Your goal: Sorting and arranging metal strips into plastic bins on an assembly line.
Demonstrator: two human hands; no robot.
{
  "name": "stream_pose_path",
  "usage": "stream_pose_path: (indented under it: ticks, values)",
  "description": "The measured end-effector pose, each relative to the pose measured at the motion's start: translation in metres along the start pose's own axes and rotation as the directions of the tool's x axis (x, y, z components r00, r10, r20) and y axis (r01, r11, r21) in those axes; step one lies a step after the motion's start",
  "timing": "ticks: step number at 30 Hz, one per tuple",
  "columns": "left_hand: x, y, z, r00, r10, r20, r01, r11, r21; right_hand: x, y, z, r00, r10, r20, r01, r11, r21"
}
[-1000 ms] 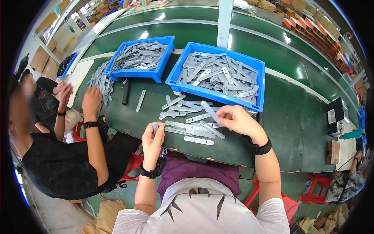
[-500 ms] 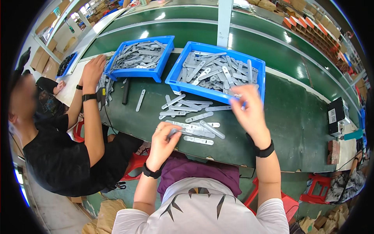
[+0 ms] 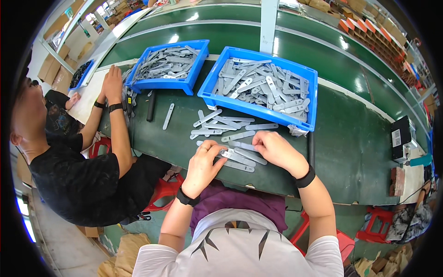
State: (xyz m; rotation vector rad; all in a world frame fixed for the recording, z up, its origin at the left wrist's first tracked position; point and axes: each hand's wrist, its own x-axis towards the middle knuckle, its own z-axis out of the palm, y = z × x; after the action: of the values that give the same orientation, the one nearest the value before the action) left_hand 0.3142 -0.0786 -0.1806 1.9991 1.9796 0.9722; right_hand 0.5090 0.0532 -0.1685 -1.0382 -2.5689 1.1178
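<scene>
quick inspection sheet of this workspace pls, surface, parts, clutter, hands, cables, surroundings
surface: green bench, strips scattered before the person
job's things: grey strips loose in an overlapping pile; left blue tray and right blue tray both heaped with more
clutter: black bar near the left tray; dark box at bench's right
grip, left hand: over the pile's near left side; hold unclear
grip, right hand: fingertips at a strip's end; hold unclear
cables: thin dark cord at far right
surroundings: co-worker at left; red stool at right
</scene>
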Motion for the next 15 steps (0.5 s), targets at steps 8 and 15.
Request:
stream_pose_path:
  ticks: [8, 15]
  values:
    - [-0.006, -0.002, 0.0, 0.995, -0.093, 0.021, 0.094, 0.993, -0.066, 0.007, 0.005, -0.002, 0.932, -0.198, -0.303, 0.245, 0.961, 0.124]
    - [-0.015, -0.005, -0.003, 0.993, -0.119, -0.002, 0.118, 0.989, -0.083, 0.008, 0.001, 0.025, 0.931, -0.259, -0.255, 0.172, 0.932, -0.32]
